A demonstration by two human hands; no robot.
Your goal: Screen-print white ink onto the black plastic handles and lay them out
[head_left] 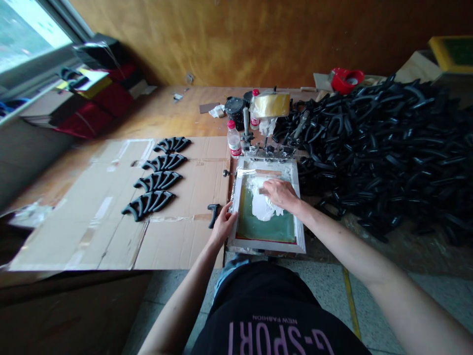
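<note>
A wood-panelled wall closed off the room behind a long wooden table, with a window at the far left and a tiled floor below. On the right of the table lay a big heap of black parts, loosely tangled. On the left, a flattened cardboard sheet carried four fans of curved black pieces, laid in a column and well apart from the heap.

Between the two, at the near edge of the table, sat the screen frame, lying flat with its green mesh up and white ink smeared across the middle. The left hand was closed on the frame's left rim, steadying it. The right hand pressed down on the mesh over the ink with its fingers bent. Whether it gripped a scraper could not be told.

This looked like an ink pass in progress. Any further stroke would call for the frame to be kept flat and still.

Beyond the frame stood a small bottle and a yellow tape roll.
</note>
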